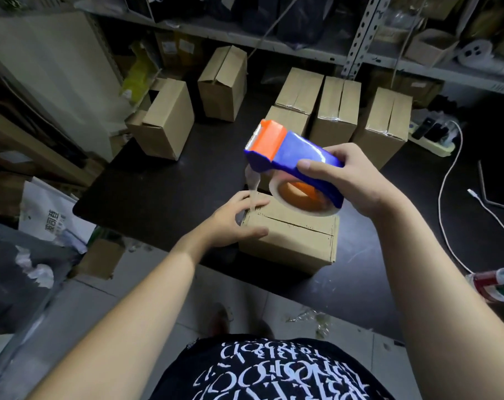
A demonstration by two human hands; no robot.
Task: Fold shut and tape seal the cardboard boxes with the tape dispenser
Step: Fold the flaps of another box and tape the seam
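Right hand [349, 180] grips tape dispenser [291, 151] | left hand [236, 217] relaxed, touching box [291, 238]

tape dispenser [295, 154] mid frame is bright blue with an orange front, and its clear tape roll [276, 194] has an orange core. box [291, 241] under it is plain tan, table [158, 192] black. shirt [274, 370] at the bottom is black with white lettering all over.
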